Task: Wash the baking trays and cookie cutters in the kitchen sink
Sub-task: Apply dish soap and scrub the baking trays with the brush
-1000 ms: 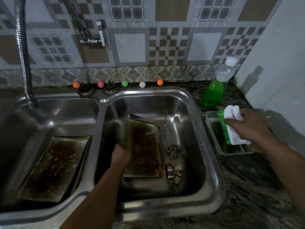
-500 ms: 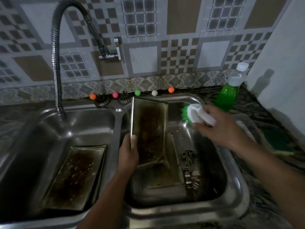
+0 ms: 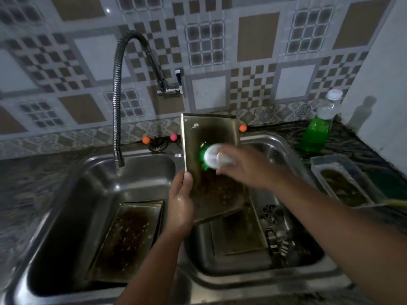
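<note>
Greasy rectangular metal baking tray (image 3: 211, 172) stands tilted, left hand (image 3: 180, 203) gripping its nine-o'clock edge; right hand (image 3: 244, 166) clutches green-bristled white scrub brush (image 3: 212, 156) against it.

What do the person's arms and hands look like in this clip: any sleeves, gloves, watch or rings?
Both forearms are bare as far as the frame shows, with no sleeves in view. The left hand wears no glove, and its back glistens as if wet. The right hand is also ungloved. No watch, bracelet or ring shows on either wrist or hand, though the dim light and motion blur could hide small details.
</note>
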